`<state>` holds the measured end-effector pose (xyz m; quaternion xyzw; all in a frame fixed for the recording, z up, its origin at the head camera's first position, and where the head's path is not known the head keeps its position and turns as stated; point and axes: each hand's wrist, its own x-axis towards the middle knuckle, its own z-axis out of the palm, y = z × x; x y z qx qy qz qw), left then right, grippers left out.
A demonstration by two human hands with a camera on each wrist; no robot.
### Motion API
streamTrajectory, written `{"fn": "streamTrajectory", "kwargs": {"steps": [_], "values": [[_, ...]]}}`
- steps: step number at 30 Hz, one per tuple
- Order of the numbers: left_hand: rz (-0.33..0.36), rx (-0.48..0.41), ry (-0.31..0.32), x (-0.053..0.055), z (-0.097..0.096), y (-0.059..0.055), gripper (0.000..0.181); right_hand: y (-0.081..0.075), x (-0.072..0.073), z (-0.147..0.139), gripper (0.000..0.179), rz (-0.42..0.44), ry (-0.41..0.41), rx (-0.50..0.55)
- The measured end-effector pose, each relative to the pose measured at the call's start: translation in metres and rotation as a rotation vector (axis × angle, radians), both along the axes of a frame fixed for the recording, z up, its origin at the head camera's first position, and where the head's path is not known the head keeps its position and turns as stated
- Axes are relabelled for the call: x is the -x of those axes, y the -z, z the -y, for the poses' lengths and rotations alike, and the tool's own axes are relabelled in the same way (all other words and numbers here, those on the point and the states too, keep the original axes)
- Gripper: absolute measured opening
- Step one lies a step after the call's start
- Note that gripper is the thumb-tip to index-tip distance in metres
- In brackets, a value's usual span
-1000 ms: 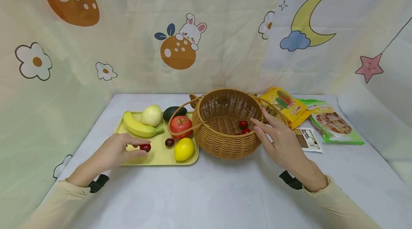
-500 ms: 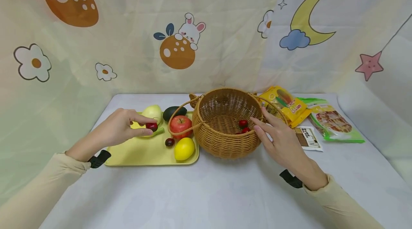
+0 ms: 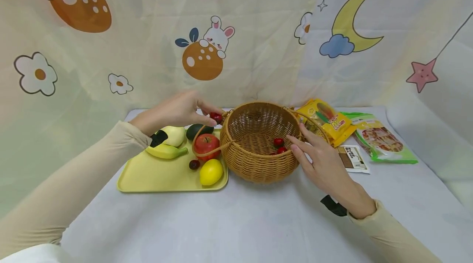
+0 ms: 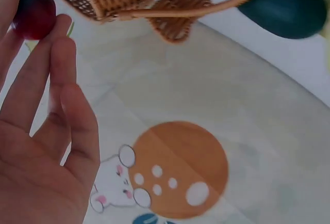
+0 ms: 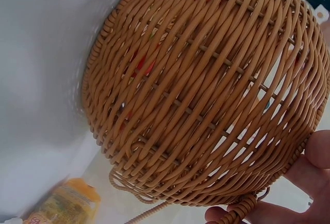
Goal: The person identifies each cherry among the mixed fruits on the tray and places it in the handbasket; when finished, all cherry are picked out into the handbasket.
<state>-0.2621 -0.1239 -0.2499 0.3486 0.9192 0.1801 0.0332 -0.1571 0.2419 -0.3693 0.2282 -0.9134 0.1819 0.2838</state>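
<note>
My left hand [image 3: 184, 109] pinches a dark red cherry [image 3: 216, 118] between thumb and fingers, beside the left rim of a round wicker basket [image 3: 255, 168]. In the left wrist view the cherry [image 4: 35, 13] sits at the fingertips. At the basket's right side, my right hand [image 3: 325, 164] grips the rim, with the thumb and fingers on either side of it. Red cherries [image 3: 279, 143] lie inside the basket, and red shows through its weave in the right wrist view. Another dark cherry [image 3: 194, 164] lies on the yellow tray [image 3: 148, 177].
On the tray are a banana [image 3: 166, 151], a pale round fruit [image 3: 174, 136], a dark green avocado [image 3: 196, 131], a red apple [image 3: 206, 145] and a lemon [image 3: 211, 172]. A basket handle loops over the apple. Yellow [image 3: 329, 121] and green [image 3: 384, 138] food packets lie right of the basket.
My left hand has lifted the cherry from the tray and carried it up and right, over the fruit, to the basket's left rim. The right hand stays at the rim.
</note>
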Motion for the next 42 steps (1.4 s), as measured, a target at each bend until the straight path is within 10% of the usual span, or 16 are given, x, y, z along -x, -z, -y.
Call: {"fn": "streamTrajectory", "kwargs": {"steps": [17, 42], "values": [[0.274, -0.033, 0.281, 0.038, -0.101, 0.011, 0.030, 0.003, 0.000, 0.001, 0.035, 0.005, -0.009, -0.003], [0.337, -0.022, 0.313, 0.053, -0.159, 0.036, 0.033, 0.001, -0.002, -0.001, 0.036, -0.002, 0.006, 0.000]]}}
